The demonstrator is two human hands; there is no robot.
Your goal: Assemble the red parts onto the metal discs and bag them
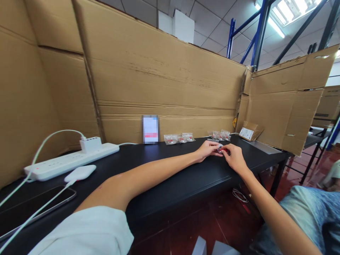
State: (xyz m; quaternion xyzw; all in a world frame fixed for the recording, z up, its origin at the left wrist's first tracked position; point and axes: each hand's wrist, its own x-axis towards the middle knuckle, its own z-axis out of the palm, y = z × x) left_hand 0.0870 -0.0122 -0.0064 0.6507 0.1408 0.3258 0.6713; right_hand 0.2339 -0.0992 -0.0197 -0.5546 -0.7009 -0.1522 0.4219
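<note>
Both of my hands meet above the black tabletop (170, 177), close to its back edge. My left hand (207, 150) pinches a small round shiny piece (220, 149) with a red part on it; its exact kind is too small to make out. From the other side, the fingertips of my right hand (234, 156) close on the red part of the same piece. Beyond my hands lie small clear plastic bags (222, 135) with red and whitish contents. More bags of the same look (179, 138) sit to the left, near the cardboard wall.
Cardboard walls (170, 78) enclose the table. A screen (150, 129) leans at the back. On the left are a white power strip (71, 161), a charger (90, 144), a white charging pad (80, 173) and a phone (34, 207). An opened cardboard packet (251, 130) stands at the right.
</note>
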